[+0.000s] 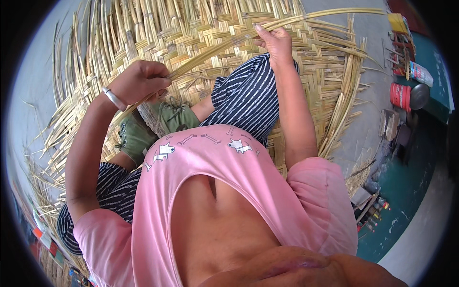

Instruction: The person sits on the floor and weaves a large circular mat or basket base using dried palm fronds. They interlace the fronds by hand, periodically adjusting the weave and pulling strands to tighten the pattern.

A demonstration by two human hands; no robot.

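Observation:
A long bundle of flat split reeds [203,56] stretches slantwise in front of me, rising from left to right. My left hand [146,79] is closed around its lower left part, and a silvery bangle sits on that wrist. Thumb and fingers of my right hand [276,44] pinch the bundle farther along; its free end runs on past them to the upper right. Beneath both hands spreads a large woven reed mat [253,71], tightly plaited in the middle, with loose reed ends along its far and left edges.
I sit on the mat with legs folded, wearing green laced shoes [179,115]. Grey floor [366,103] shows around the mat. At the right stand a red tin [400,97] with a dark round thing against it, a wooden block [389,125] and several small bottles.

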